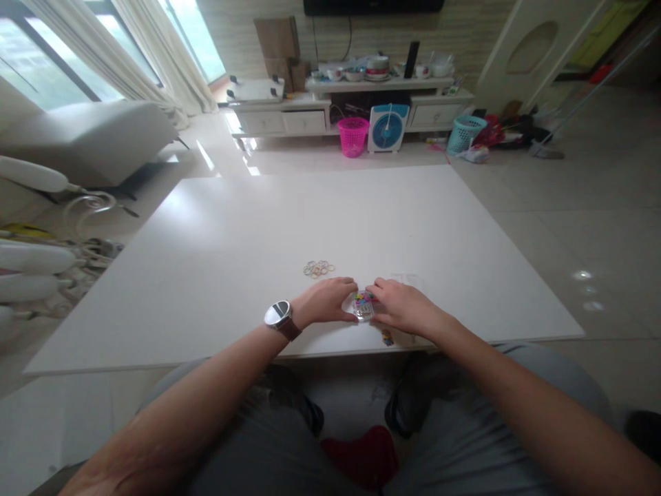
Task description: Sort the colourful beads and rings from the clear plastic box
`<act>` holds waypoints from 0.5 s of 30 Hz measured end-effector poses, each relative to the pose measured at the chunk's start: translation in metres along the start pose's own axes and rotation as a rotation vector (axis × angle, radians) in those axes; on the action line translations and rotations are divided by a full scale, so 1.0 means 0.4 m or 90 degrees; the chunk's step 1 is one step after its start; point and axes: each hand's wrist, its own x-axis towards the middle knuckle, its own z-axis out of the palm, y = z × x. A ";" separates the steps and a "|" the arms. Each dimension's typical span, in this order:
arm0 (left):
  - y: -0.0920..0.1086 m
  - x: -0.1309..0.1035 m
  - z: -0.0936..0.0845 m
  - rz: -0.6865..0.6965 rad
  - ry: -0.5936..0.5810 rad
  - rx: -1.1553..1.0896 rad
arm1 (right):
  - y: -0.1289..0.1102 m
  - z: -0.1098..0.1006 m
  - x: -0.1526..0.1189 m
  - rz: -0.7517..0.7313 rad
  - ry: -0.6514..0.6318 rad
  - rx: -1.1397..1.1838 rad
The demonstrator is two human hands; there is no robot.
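- Far to the left of both hands, a pale padded seat stood on the floor, beyond the edge of the white tabletop.
- On the left wrist there was a watch, with a round face and a brown strap.
- Just beyond the left hand, a loose group of small rings lay flat on the tabletop, near its fingers but not touched by them.
- The left hand was clamped on the left side of a clear container, with the thumb at the near side and the fingers at the far side.
- The clear container was between the two hands, low over the tabletop or on it; I cannot tell which. Small pieces of bright colours showed in its farther part.
- Just on the near side of the right hand, a small yellow and blue figure lay on the tabletop, close to the edge.
- The right hand was closed on the right side of the same container.
- Just beyond the right hand there was a faint transparent piece, whose kind was not clear.
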 end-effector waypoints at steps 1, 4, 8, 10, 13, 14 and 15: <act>0.000 0.000 0.000 0.000 0.000 0.001 | 0.000 0.001 0.000 -0.001 0.001 0.000; 0.000 0.000 -0.001 0.006 -0.001 0.010 | 0.001 0.003 -0.001 -0.004 0.002 -0.004; 0.001 0.000 0.000 0.009 -0.004 0.023 | 0.000 0.005 -0.001 -0.008 0.004 -0.009; 0.001 0.000 0.001 0.008 -0.005 0.026 | 0.000 0.005 0.000 -0.007 0.002 -0.010; 0.001 0.000 0.001 0.009 -0.006 0.027 | -0.001 0.006 0.001 -0.003 -0.001 -0.012; 0.002 0.000 0.001 0.010 -0.006 0.027 | 0.000 0.007 0.001 -0.003 -0.001 -0.012; 0.002 -0.001 0.001 0.010 -0.006 0.028 | 0.000 0.007 0.001 -0.003 -0.002 -0.011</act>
